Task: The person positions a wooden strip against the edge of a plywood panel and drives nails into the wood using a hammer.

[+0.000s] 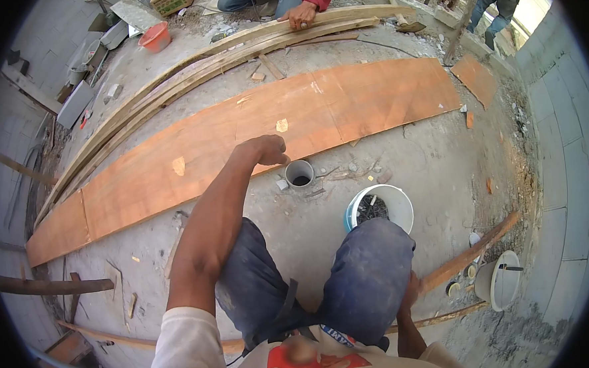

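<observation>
My left hand (264,151) is over the near edge of a long reddish plywood panel (396,98). Its fingers are curled together; whatever they may pinch is too small to make out. Just beyond the fingertips, a grey pipe (300,174) stands open-topped in the concrete floor. My right hand (412,292) hangs low beside my right knee, near the end of a wooden plank (474,251). My leg partly covers that hand, so its grip is hidden. A white bucket (397,204) with dark pieces, seemingly nails, stands in front of the same knee.
Long timber strips (169,80) lie behind the panel, with another person's hand (299,15) on them. A red bucket (154,37) stands at the back left. A white container (498,283) sits by the right block wall (559,150). Wood scraps and rubble litter the floor.
</observation>
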Motion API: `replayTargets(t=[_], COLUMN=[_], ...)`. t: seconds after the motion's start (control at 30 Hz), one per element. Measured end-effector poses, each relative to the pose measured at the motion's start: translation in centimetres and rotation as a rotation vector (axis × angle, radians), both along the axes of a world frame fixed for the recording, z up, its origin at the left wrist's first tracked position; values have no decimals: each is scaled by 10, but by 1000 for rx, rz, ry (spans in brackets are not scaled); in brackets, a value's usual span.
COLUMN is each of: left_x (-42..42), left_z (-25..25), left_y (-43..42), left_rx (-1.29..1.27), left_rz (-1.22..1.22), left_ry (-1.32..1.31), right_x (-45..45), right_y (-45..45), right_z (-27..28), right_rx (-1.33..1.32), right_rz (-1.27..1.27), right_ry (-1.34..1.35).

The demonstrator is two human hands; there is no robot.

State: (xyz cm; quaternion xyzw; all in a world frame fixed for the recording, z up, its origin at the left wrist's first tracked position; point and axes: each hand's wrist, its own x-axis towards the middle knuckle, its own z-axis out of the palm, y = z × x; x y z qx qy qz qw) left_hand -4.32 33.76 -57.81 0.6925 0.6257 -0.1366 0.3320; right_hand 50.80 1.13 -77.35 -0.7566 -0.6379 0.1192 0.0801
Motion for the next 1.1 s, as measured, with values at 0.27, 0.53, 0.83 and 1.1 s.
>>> replayTargets(t=[0.27,0.53,0.83,1.1], left_x=[3,5,7,9], left_z=[-1,0,-3,0], left_y=[2,2,6,2], left_rx=[-45,-47,-68,-39], left_rz=[-4,-22,-74,-52], left_ry=[37,42,77,61], right_x=[-3,7,5,5], right_y=[-1,-6,-6,-7], right_z=[2,-10,-6,-5], right_rx=[-8,84,50,44], right_rz=[-108,67,47,45], right_ry=[109,-66,-50,-16])
